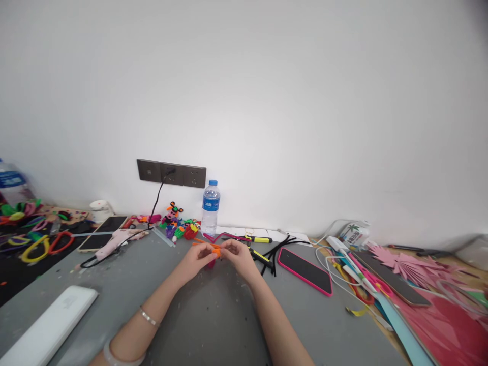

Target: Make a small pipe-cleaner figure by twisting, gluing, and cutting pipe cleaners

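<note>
Pinching some orange pipe cleaner [216,251] with left hand [199,257] and right hand [238,255] fingertips, pretty near a water bottle [210,207] tbh.

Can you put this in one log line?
left hand: pinching orange pipe-cleaner piece | right hand: pinching same piece | water bottle: upright | pink-cased phone: screen dark

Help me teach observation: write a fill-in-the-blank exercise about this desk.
The left hand and right hand hold a small ____ craft piece.
The bottle nearest the wall sockets has a ____ cap.
The phone nearest the right hand has a ____ edge.
Bracelets circle the ____ forearm.
Missing words: orange; blue; pink; left.
</note>
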Action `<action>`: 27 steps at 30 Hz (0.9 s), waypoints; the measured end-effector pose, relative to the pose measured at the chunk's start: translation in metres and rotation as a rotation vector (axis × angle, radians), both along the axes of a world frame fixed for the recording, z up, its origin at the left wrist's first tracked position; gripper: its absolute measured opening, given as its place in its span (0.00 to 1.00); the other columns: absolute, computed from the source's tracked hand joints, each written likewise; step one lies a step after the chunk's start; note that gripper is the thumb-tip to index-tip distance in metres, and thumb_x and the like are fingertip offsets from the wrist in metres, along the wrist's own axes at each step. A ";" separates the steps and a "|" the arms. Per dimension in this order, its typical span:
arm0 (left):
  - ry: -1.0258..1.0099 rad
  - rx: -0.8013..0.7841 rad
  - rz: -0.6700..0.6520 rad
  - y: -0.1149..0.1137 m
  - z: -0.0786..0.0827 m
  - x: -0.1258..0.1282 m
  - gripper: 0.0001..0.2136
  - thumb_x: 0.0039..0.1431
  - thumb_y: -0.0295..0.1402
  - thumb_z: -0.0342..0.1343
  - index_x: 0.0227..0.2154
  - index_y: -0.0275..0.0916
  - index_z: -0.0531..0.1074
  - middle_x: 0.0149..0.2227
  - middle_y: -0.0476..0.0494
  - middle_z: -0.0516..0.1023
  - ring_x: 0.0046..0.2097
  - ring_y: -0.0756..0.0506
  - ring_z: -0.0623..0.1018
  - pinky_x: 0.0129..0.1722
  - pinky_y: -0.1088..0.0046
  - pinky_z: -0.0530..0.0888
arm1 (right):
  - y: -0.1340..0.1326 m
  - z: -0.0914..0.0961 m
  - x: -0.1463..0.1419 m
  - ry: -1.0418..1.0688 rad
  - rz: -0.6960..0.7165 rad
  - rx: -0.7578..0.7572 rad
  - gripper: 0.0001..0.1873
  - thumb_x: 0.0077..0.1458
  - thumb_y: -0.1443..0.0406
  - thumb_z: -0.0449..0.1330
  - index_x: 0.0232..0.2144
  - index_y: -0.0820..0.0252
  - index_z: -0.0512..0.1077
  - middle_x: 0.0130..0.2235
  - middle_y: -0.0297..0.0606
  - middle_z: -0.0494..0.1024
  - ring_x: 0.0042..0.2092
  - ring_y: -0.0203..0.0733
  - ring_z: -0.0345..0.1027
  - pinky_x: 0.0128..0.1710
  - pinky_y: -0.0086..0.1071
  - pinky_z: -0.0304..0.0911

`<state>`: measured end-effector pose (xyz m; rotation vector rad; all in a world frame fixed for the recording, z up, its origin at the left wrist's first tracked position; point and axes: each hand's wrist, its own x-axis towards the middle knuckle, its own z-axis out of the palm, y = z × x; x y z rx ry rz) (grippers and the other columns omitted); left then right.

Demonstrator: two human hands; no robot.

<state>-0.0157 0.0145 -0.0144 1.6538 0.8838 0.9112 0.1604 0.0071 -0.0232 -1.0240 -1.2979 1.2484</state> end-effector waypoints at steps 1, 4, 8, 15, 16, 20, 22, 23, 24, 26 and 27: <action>0.006 -0.003 0.000 0.000 0.000 0.000 0.14 0.52 0.45 0.57 0.27 0.36 0.72 0.26 0.50 0.73 0.29 0.49 0.71 0.32 0.74 0.67 | -0.001 0.001 0.000 -0.016 0.003 0.008 0.10 0.43 0.60 0.65 0.28 0.60 0.74 0.26 0.33 0.76 0.27 0.38 0.68 0.30 0.31 0.62; 0.023 0.000 -0.007 0.000 0.001 0.001 0.14 0.52 0.44 0.57 0.27 0.36 0.72 0.26 0.50 0.73 0.29 0.49 0.71 0.32 0.74 0.67 | -0.003 0.006 -0.001 -0.053 0.025 0.026 0.12 0.46 0.57 0.64 0.30 0.60 0.75 0.27 0.34 0.77 0.28 0.38 0.69 0.31 0.31 0.61; 0.040 0.012 -0.002 0.001 -0.001 -0.001 0.12 0.54 0.41 0.57 0.27 0.36 0.72 0.25 0.50 0.72 0.28 0.50 0.71 0.30 0.74 0.68 | -0.008 0.013 -0.002 -0.031 0.096 0.011 0.12 0.45 0.57 0.66 0.29 0.60 0.75 0.28 0.33 0.77 0.30 0.37 0.69 0.32 0.31 0.60; -0.098 -0.088 -0.078 0.005 -0.012 -0.005 0.14 0.46 0.30 0.63 0.38 0.38 0.70 0.40 0.43 0.76 0.40 0.44 0.78 0.40 0.67 0.74 | -0.006 0.009 0.001 0.062 0.019 -0.126 0.14 0.40 0.57 0.69 0.25 0.60 0.73 0.23 0.31 0.75 0.25 0.35 0.66 0.27 0.29 0.58; -0.100 -0.091 -0.082 0.006 -0.014 -0.006 0.15 0.46 0.29 0.63 0.39 0.38 0.69 0.41 0.42 0.76 0.41 0.44 0.78 0.41 0.65 0.74 | -0.006 0.009 0.002 0.100 0.020 -0.159 0.15 0.39 0.57 0.70 0.25 0.60 0.72 0.23 0.31 0.75 0.25 0.35 0.67 0.27 0.28 0.58; -0.071 -0.078 -0.101 0.008 -0.019 -0.008 0.18 0.45 0.27 0.63 0.41 0.37 0.70 0.43 0.39 0.78 0.43 0.42 0.79 0.46 0.61 0.74 | -0.007 0.010 0.002 0.230 0.066 -0.256 0.20 0.35 0.58 0.72 0.32 0.61 0.74 0.27 0.34 0.77 0.29 0.36 0.71 0.30 0.29 0.62; -0.041 -0.068 -0.090 0.008 -0.018 -0.009 0.19 0.45 0.26 0.63 0.42 0.37 0.69 0.43 0.39 0.79 0.44 0.42 0.79 0.47 0.60 0.73 | -0.009 0.012 0.002 0.260 0.098 -0.279 0.23 0.34 0.59 0.73 0.35 0.63 0.75 0.29 0.35 0.78 0.30 0.36 0.72 0.33 0.30 0.63; -0.019 -0.060 -0.087 0.008 -0.017 -0.010 0.19 0.45 0.26 0.62 0.43 0.37 0.69 0.42 0.39 0.80 0.44 0.42 0.79 0.47 0.60 0.73 | -0.009 0.013 0.003 0.264 0.111 -0.287 0.24 0.35 0.59 0.73 0.35 0.63 0.75 0.29 0.35 0.78 0.30 0.35 0.72 0.34 0.30 0.64; 0.003 -0.050 -0.090 0.007 -0.016 -0.011 0.19 0.46 0.26 0.62 0.43 0.38 0.69 0.42 0.39 0.81 0.44 0.41 0.80 0.48 0.60 0.73 | -0.010 0.014 0.003 0.262 0.120 -0.292 0.23 0.35 0.58 0.73 0.35 0.63 0.75 0.29 0.35 0.78 0.30 0.35 0.72 0.34 0.29 0.64; 0.049 -0.027 -0.100 0.005 -0.011 -0.012 0.19 0.47 0.26 0.61 0.44 0.38 0.69 0.42 0.40 0.81 0.45 0.41 0.80 0.49 0.61 0.73 | -0.011 0.015 0.003 0.241 0.130 -0.296 0.20 0.37 0.58 0.72 0.33 0.62 0.75 0.29 0.35 0.77 0.31 0.34 0.72 0.32 0.27 0.63; 0.073 -0.013 -0.107 0.004 -0.009 -0.012 0.18 0.47 0.26 0.61 0.44 0.39 0.70 0.41 0.41 0.82 0.45 0.41 0.80 0.49 0.61 0.72 | -0.012 0.016 0.003 0.229 0.135 -0.292 0.19 0.38 0.58 0.72 0.32 0.61 0.75 0.29 0.34 0.77 0.30 0.34 0.71 0.30 0.26 0.62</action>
